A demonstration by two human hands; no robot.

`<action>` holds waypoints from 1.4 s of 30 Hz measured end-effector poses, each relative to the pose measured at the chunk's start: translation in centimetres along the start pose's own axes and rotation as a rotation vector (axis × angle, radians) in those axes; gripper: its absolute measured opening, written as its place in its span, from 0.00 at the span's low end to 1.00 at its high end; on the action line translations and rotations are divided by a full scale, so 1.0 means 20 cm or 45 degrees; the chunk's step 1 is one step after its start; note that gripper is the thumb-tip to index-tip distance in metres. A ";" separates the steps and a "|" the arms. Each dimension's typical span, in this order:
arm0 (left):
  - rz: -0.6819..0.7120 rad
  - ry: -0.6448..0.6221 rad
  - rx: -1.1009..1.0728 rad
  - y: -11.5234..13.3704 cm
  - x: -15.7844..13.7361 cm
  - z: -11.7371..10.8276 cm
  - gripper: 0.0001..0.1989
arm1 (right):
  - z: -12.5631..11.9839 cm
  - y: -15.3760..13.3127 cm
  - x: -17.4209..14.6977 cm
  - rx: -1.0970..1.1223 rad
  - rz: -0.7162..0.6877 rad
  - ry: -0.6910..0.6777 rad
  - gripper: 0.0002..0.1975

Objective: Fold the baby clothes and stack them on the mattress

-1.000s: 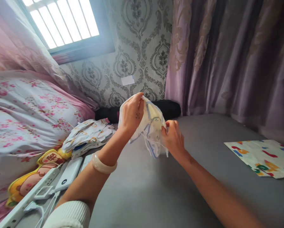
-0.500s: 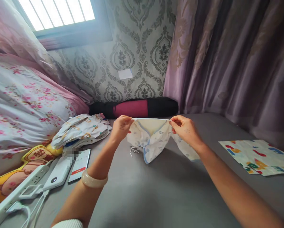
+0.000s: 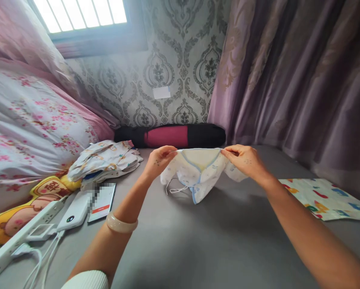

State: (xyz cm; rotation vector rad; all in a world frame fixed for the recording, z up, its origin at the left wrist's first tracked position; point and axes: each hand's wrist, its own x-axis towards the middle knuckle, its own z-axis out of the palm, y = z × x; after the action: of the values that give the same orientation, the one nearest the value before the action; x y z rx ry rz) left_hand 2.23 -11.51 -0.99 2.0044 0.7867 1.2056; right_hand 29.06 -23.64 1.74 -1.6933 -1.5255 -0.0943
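Note:
A small white baby shirt point(image 3: 208, 182) with blue edging, a faint print and white tie strings hangs stretched between both hands, above the grey sheet point(image 3: 180, 245). My left hand point(image 3: 158, 162) pinches one shoulder near the neckline; a pale bangle circles that forearm. At the opposite shoulder, my right hand point(image 3: 245, 160) grips the cloth between thumb and fingers. The shirt's lower front tip and ties dangle down. Part of its right sleeve shows below my right hand.
To the left are a pile of folded clothes point(image 3: 106, 160), a phone point(image 3: 102, 202), a white power bank point(image 3: 74, 208), a power strip point(image 3: 20, 237) and a yellow plush point(image 3: 23, 212). A patterned cloth point(image 3: 324, 198) lies right. A black and red roll point(image 3: 168, 135) rests against the wall.
Both hands have shifted slightly right with the baby shirt, which now hangs more squarely, its front overlapping and sleeves drawn closer. The view has turned a little to the left.

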 end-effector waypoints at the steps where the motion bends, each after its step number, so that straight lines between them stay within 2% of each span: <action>1: 0.023 -0.024 0.044 0.02 0.00 -0.02 0.14 | -0.02 -0.01 0.00 -0.002 0.001 -0.022 0.12; 7: 0.094 -0.152 0.205 0.17 -0.03 -0.15 0.12 | -0.16 -0.04 0.00 0.071 0.009 -0.249 0.16; 12: 0.118 -0.160 0.258 0.35 -0.07 -0.27 0.14 | -0.30 -0.13 -0.03 0.186 -0.045 -0.425 0.17; 14: 0.099 -0.153 0.195 0.41 -0.09 -0.32 0.17 | -0.35 -0.18 -0.03 0.208 -0.059 -0.444 0.18; 17: 0.037 -0.191 0.041 0.46 -0.09 -0.36 0.20 | -0.37 -0.21 -0.02 0.201 -0.128 -0.368 0.18; 20: -0.011 -0.305 0.103 0.43 -0.05 -0.37 0.19 | -0.34 -0.21 0.02 0.121 -0.280 -0.368 0.15; 21: 0.022 -0.276 0.168 0.40 -0.02 -0.36 0.17 | -0.32 -0.20 0.03 0.116 -0.317 -0.373 0.15; 24: 0.227 0.012 0.223 0.34 0.03 -0.32 0.15 | -0.27 -0.18 0.08 0.283 -0.307 -0.293 0.15; 26: 0.287 0.064 0.235 0.32 0.06 -0.29 0.14 | -0.23 -0.16 0.11 0.359 -0.262 -0.303 0.15; 28: 0.261 0.093 0.322 0.31 0.07 -0.27 0.12 | -0.19 -0.14 0.15 0.343 -0.232 -0.340 0.15; 31: 0.182 0.190 0.366 0.31 0.09 -0.25 0.12 | -0.15 -0.11 0.19 0.434 -0.188 -0.279 0.16; 34: 0.091 0.095 0.369 0.30 0.11 -0.25 0.12 | -0.13 -0.11 0.23 0.474 -0.168 -0.291 0.18; 37: 0.003 0.145 0.304 0.27 0.14 -0.26 0.14 | -0.13 -0.12 0.26 0.451 -0.157 -0.222 0.17; 40: -0.081 0.011 0.190 0.22 0.18 -0.26 0.16 | -0.12 -0.11 0.29 0.360 -0.174 -0.211 0.16; 42: -0.104 0.041 0.184 0.19 0.19 -0.25 0.15 | -0.10 -0.11 0.31 0.281 -0.190 -0.241 0.15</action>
State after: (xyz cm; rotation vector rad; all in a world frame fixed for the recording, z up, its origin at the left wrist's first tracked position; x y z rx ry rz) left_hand -0.15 -9.73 5.78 2.0503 0.9874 1.1660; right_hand 29.79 -20.21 7.60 -1.4453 -1.7334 0.1556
